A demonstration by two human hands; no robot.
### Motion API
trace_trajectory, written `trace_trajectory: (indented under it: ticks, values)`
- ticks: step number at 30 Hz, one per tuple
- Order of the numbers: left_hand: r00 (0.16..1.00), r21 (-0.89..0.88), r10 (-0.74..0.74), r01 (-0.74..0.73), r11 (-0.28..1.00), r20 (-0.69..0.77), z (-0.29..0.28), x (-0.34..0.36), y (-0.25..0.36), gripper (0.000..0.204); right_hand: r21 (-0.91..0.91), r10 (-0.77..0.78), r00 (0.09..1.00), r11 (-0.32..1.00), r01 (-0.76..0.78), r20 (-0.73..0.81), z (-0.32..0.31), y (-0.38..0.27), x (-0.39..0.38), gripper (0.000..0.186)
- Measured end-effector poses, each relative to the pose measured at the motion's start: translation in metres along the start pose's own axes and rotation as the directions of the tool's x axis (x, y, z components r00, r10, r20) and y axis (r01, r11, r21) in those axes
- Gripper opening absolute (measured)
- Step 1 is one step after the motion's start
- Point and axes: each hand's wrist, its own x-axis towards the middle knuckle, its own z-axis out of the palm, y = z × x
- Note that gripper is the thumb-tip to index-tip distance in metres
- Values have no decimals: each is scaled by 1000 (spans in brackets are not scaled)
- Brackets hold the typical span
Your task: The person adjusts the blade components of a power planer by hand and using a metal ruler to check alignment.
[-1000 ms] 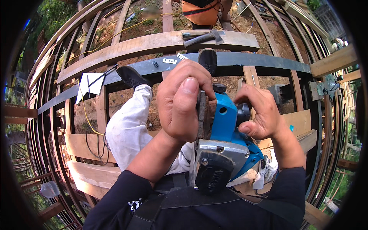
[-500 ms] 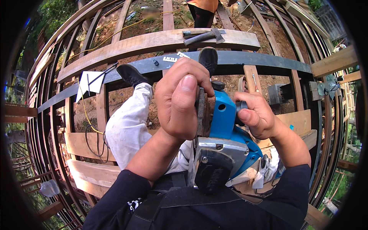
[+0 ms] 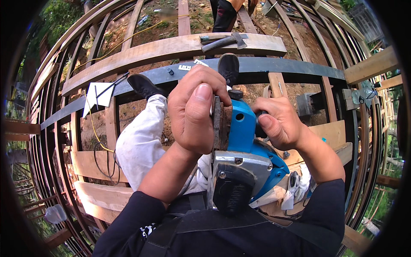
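Observation:
A blue electric planer (image 3: pixel 242 132), with a silver plate and black side cover, lies on its side in my lap. My left hand (image 3: pixel 192 115) is closed around its left end, by a worn, brownish metal edge. On its right, my right hand (image 3: pixel 278 124) grips the black knob, thumb bent over it. How much of the knob lies under the fingers is hidden. White gloves and a small tool (image 3: pixel 299 186) rest on boards by my right elbow.
A hammer (image 3: pixel 218 43) and another tool lie on a timber beam (image 3: pixel 137 60) ahead. Papers (image 3: pixel 97 97) sit on a dark steel beam (image 3: pixel 257 66). Open joists show ground below, with a cord (image 3: pixel 102 145). Another person's legs (image 3: pixel 221 15) stand beyond.
The planer and both hands have shifted slightly left. My right thumb has curled up onto the knob. The other person has moved, showing less orange clothing and more dark legs.

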Motion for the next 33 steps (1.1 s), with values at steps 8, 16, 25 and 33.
trace_trajectory:
  ticks: [8, 16, 25, 33]
  values:
    - [1000, -67, -12, 14, 998, 23, -5, 0, -2, 33, -333, -225, 965, 907, 258, 135, -28, -14, 8, 49]
    - [999, -20, -8, 9, 1000, 52, 16, 5, 2, 35, -569, -497, 824, 607, 554, 272, -38, 6, 17, 54]
    - [1000, -40, -17, 16, 999, -24, 19, 1, 4, 35, -105, -340, 940, 935, 340, 16, 1, 32, 4, 56]
    - [970, 265, -114, 54, 963, 216, 32, 19, -8, 32, 780, 272, 953, 563, -271, 135, 24, 49, -33, 58]
